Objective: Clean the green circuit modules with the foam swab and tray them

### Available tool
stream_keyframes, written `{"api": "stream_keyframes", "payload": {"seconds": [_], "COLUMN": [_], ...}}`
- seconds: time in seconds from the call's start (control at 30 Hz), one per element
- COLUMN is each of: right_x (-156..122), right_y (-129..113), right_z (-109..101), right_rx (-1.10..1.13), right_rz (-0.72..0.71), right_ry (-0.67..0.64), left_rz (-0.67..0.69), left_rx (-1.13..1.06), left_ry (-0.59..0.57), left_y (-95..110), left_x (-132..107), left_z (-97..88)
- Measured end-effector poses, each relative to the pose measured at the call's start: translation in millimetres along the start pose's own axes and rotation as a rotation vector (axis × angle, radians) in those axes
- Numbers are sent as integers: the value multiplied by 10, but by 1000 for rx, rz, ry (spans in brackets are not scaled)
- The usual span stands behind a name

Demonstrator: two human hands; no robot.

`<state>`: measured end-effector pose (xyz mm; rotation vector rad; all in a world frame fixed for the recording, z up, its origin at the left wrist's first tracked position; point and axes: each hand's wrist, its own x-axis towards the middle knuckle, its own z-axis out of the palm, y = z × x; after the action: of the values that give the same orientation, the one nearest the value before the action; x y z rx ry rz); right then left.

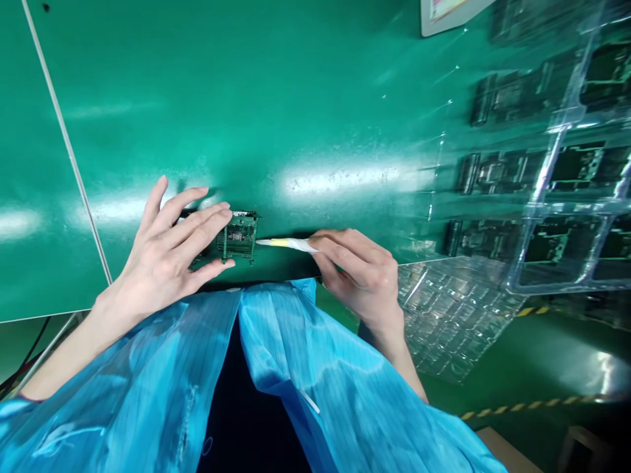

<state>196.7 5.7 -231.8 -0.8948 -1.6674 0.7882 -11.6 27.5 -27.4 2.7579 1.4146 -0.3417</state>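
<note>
A small green circuit board [239,235] lies at the front edge of the green table. My left hand [167,253] grips it from the left, the thumb at its near side and fingertips at the far side, while the other fingers are raised. Part of the board is hidden under that hand. In my right hand [357,266] is a thin pen-like tool [290,244], its shaft wrapped in white and yellow. The pointed tip meets or nearly meets the board's right edge; contact is too fine to tell.
Clear plastic trays [555,157] holding several circuit boards stand on the right side of the table [296,98]. Another clear blister tray [453,315] sits lower, past the table's front edge. A white-framed item [444,26] lies at the far right. A pale seam [66,138] crosses the left side.
</note>
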Motion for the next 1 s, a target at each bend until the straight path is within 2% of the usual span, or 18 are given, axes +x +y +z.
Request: {"api": "stream_keyframes", "payload": {"seconds": [0.23,0.37,0.47,0.57,0.67,0.8,0.9,1.0], "right_x": [200,200,107,-2,-74,-100,-56,58], "right_y": [-156,-112,19,162,275,275,91,-158], "right_z": [254,197,21,-109,-118,-50,19,164], "right_rx": [-20,15,22,19,-49,-129,103,383], "right_rz": [-121,-128,-64,79,214,269,288,241], "right_ry": [-30,-79,-69,31,149,254,232,21], "left_rz": [-1,-9,4,9,-15,-136,-281,-344], "left_rx": [1,3,4,2,-11,-75,-221,-323], "left_ry": [-9,-11,-3,0,-16,-41,-59,-52], "left_y": [-1,4,7,15,26,-27,-148,-269], "left_x": [0,3,2,3,-11,-142,-319,-445], "left_z": [-6,-6,11,22,-31,-213,-298,-256]}}
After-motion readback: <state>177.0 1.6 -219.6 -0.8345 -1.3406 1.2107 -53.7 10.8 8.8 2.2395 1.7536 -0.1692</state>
